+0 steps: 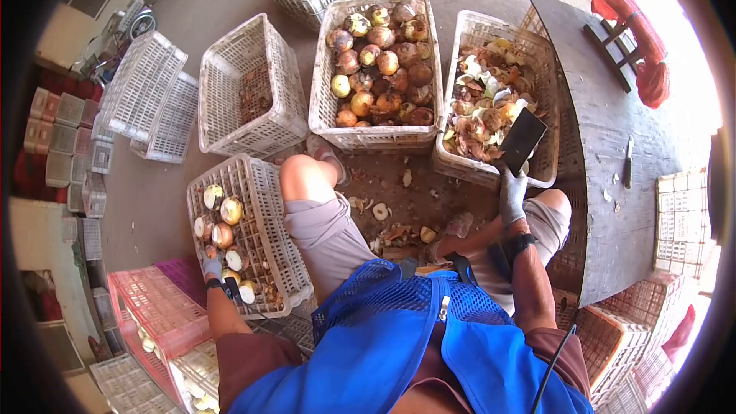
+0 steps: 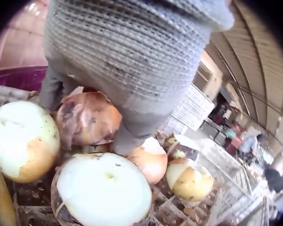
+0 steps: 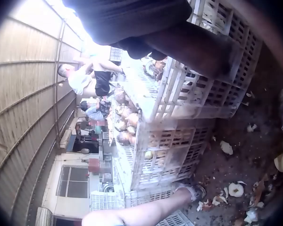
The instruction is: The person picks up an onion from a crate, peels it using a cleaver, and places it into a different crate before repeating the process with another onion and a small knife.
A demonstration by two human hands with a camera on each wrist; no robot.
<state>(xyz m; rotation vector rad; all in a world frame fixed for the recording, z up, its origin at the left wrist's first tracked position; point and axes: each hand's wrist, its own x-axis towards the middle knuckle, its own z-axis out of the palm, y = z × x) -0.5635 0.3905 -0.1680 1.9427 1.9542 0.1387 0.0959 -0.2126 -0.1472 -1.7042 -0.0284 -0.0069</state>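
My left hand (image 1: 211, 267), in a grey knit glove, reaches into a crate (image 1: 287, 261) of onions with cut ends at my left. Up close in the left wrist view, the gloved fingers grip a brown-skinned onion (image 2: 87, 117) from both sides. A large onion with a white cut face (image 2: 106, 188) lies just below it, and other trimmed onions (image 2: 26, 141) sit around. My gloved right hand (image 1: 512, 192) holds a cleaver (image 1: 524, 138) by its handle, the broad dark blade pointing up over a crate of peelings (image 1: 491, 92). In the right wrist view that glove is dark and the blade is hidden.
A full crate of unpeeled onions (image 1: 376, 130) stands in front of me, beside a crate with few scraps (image 1: 253, 84). To my right is a dark board (image 1: 621, 146) with a knife (image 1: 629, 161). Scraps (image 1: 380, 211) litter the floor between my feet. Another person (image 3: 85, 80) is farther off.
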